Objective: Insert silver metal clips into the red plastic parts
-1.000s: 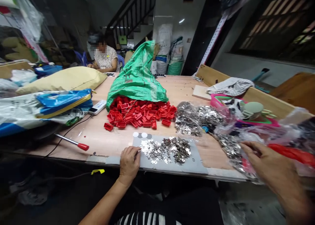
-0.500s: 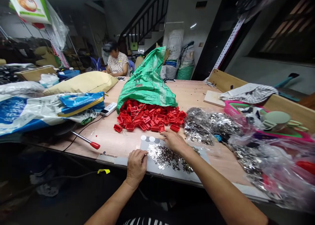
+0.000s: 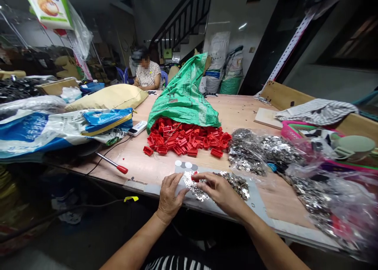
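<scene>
Between the fingertips of my right hand point(image 3: 220, 190) is a small red plastic housing point(image 3: 195, 177), mostly covered by the fingers. My left hand point(image 3: 171, 196) is close by on the left, thumb apart from the fingers, with nothing visible in it. Under and between both hands, small shiny metal pieces point(image 3: 236, 182) are spread on a grey sheet point(image 3: 256, 195) at the table's front edge. Beyond them lies a heap of red plastic housings point(image 3: 189, 138), spilling from the mouth of a green woven sack point(image 3: 186, 100).
Clear bags of metal pieces point(image 3: 248, 152) lie to the right, near a pink basket point(image 3: 291, 130). A lever with a red grip point(image 3: 121, 169) juts out at left, beside a white device point(image 3: 138, 128) with a cable. Across the table sits a person point(image 3: 147, 73).
My right hand has drawn back from the red heap toward my left hand, bringing a red housing. My left hand's thumb and fingers have spread. The view has shifted slightly left.
</scene>
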A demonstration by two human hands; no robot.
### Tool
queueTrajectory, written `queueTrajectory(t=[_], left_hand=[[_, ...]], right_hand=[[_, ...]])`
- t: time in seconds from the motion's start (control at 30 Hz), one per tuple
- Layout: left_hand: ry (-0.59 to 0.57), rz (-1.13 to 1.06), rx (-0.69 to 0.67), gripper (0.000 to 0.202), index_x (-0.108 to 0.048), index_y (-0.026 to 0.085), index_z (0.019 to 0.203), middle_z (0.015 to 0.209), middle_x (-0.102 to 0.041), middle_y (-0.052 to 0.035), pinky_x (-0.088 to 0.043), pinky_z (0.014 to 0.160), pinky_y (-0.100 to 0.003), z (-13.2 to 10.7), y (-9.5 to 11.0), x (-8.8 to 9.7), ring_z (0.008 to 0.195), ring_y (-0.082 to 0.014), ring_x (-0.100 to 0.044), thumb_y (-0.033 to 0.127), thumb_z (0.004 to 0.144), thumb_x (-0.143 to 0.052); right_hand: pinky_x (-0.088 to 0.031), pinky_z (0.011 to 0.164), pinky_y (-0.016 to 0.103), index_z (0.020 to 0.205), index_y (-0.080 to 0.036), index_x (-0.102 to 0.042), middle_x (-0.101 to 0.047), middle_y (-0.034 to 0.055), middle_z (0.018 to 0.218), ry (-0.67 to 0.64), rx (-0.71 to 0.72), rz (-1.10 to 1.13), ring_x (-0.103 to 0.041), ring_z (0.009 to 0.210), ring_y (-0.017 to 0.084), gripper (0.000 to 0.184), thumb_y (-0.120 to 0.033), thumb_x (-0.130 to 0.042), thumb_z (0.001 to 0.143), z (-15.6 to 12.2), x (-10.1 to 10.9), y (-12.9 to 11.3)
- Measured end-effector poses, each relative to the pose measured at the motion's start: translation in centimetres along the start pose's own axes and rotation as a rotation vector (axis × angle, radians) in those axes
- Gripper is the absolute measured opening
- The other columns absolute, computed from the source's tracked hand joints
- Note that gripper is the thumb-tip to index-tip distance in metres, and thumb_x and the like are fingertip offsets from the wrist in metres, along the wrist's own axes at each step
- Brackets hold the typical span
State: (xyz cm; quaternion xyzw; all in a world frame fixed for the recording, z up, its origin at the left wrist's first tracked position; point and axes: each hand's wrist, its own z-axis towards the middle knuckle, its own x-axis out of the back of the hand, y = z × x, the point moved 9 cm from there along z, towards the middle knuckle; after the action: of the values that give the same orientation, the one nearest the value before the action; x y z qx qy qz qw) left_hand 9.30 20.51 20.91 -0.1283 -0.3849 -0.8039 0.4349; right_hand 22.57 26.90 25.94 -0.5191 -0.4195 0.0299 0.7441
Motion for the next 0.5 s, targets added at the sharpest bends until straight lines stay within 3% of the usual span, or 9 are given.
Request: queueTrajectory(t=[0.13, 0.27, 0.33, 0.4, 0.5], left_hand=[[-0.085, -0.153, -0.095, 0.038, -0.055, 0.023, 0.123, 0.109, -0.064, -0.0090, -0.049, 0.089, -0.039, -1.5, 2.5, 0.4, 0.102, -0.0223, -0.059, 0.022, 0.085, -0.059], [-0.188, -0.308, -0.022, 0.026, -0.060, 0.022, 0.112, 0.102, -0.067, -0.0080, -0.052, 0.085, -0.036, -2.9, 3.6, 0.5, 0.097, -0.0205, -0.062, 0.021, 0.086, -0.057], [-0.222, -0.369, 0.068, 0.025, -0.060, 0.022, 0.109, 0.102, -0.068, -0.0078, -0.053, 0.086, -0.036, -3.3, 3.4, 0.6, 0.097, -0.0208, -0.063, 0.024, 0.084, -0.061], [-0.248, -0.421, 0.185, 0.026, -0.060, 0.021, 0.107, 0.101, -0.069, -0.0073, -0.053, 0.085, -0.035, -3.7, 2.8, 0.5, 0.094, -0.0203, -0.065, 0.028, 0.082, -0.065], [-0.274, -0.491, 0.340, 0.028, -0.061, 0.020, 0.105, 0.097, -0.071, -0.0063, -0.054, 0.080, -0.031, -4.3, 1.9, 0.1, 0.087, -0.0186, -0.067, 0.032, 0.080, -0.067]], right_hand=[[-0.047, 0.095, 0.035, 0.110, -0.026, -0.068, -0.067, 0.0054, 0.114, -0.044, -0.006, 0.166, -0.061, 0.105, 0.021, 0.025, -0.029, -0.055, 0.089, -4.1, -3.3, -2.4], [-0.049, 0.089, 0.031, 0.113, -0.026, -0.066, -0.067, 0.0034, 0.113, -0.054, -0.058, 0.222, -0.062, 0.098, 0.019, 0.028, -0.026, -0.058, 0.086, -6.5, -4.6, -2.1], [-0.052, 0.075, 0.028, 0.114, -0.025, -0.064, -0.069, 0.0032, 0.107, -0.015, -0.120, 0.160, -0.064, 0.081, 0.017, 0.029, -0.030, -0.057, 0.087, -7.3, -3.7, -0.4], [-0.051, 0.065, 0.028, 0.108, -0.025, -0.065, -0.070, 0.0031, 0.099, 0.106, -0.188, -0.004, -0.062, 0.069, 0.016, 0.025, -0.033, -0.053, 0.088, -7.9, -1.5, 1.8], [-0.050, 0.071, 0.032, 0.095, -0.026, -0.066, -0.069, 0.0041, 0.095, 0.307, -0.240, -0.343, -0.064, 0.080, 0.021, 0.019, -0.029, -0.049, 0.088, -8.6, 2.0, 4.2]])
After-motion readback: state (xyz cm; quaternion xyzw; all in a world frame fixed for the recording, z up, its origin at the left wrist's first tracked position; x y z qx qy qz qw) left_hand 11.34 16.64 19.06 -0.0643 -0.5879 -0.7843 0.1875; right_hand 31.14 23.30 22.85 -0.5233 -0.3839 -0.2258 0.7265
